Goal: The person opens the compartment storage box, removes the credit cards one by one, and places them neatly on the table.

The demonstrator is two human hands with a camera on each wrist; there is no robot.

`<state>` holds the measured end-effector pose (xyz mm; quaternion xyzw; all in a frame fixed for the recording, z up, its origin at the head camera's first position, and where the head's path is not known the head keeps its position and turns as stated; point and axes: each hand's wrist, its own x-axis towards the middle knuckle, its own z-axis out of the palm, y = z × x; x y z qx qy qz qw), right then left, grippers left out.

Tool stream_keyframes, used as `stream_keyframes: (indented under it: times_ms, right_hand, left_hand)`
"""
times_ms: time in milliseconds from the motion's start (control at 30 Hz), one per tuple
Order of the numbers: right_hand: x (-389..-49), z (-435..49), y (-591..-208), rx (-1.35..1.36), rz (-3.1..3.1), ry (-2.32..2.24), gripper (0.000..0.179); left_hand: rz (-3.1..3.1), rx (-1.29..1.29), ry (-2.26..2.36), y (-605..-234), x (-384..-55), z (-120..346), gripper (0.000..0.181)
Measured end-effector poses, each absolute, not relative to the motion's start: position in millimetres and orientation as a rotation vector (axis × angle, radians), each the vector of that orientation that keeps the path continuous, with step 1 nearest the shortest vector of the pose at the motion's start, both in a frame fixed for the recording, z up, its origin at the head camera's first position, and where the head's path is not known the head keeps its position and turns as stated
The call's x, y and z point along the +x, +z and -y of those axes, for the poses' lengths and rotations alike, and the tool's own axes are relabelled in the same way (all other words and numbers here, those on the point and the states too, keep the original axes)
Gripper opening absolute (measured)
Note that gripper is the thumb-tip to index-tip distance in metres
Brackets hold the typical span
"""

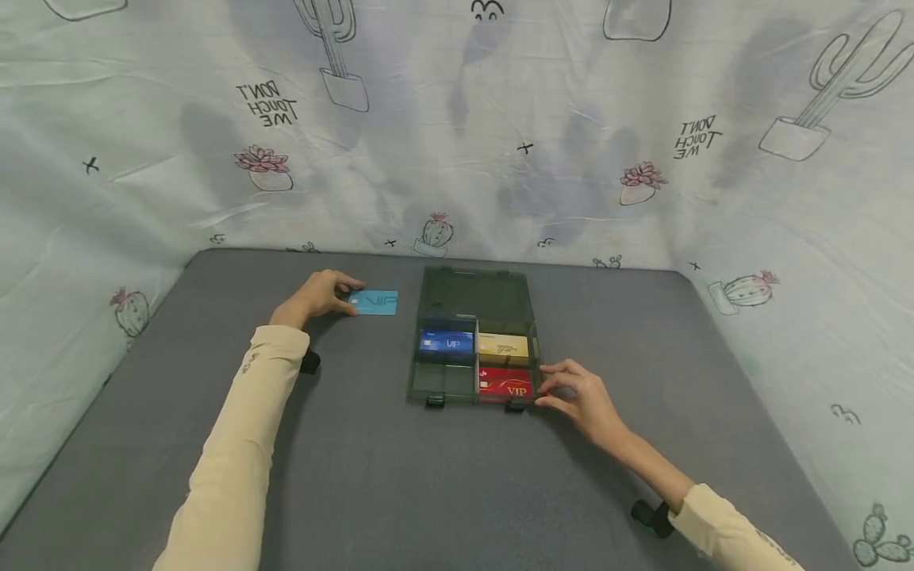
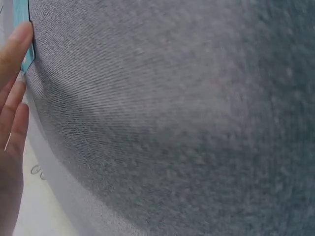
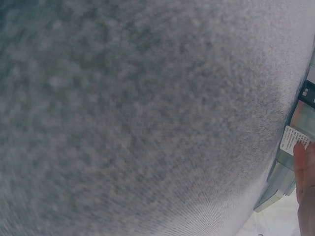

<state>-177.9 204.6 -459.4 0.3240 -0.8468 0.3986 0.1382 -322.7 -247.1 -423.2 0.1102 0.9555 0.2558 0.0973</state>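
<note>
At lower left, your cream left sleeve (image 1: 232, 460) bears small dark lettering (image 1: 250, 362) near its cuff (image 1: 282, 336), beside a black gadget (image 1: 310, 363); at lower right, your cream right sleeve (image 1: 721, 527) has dark marks (image 1: 777, 547) and another black gadget (image 1: 651, 518).

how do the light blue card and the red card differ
The light blue card is outside the box, the red card inside it. The left hand grips the light blue card; no hand holds the red card. Both are oblong and bear lettering.
</note>
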Motion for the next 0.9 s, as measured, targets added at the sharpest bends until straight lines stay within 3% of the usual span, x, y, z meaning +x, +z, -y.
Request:
stream_keyframes:
  times_ms: [567,900]
  right_hand:
    - [-174.3,-206.0,-458.6,0.951,2.462,1.155,0.017]
    - [-174.9,-207.5,-457.6,0.948,2.478,1.15,0.016]
  left_hand:
    - [-2.853,0.325,0.879,-428.4,-321.7,255.7,0.06]
    - [-2.639,0.485,1.334,-413.5,-292.2,227.7,0.049]
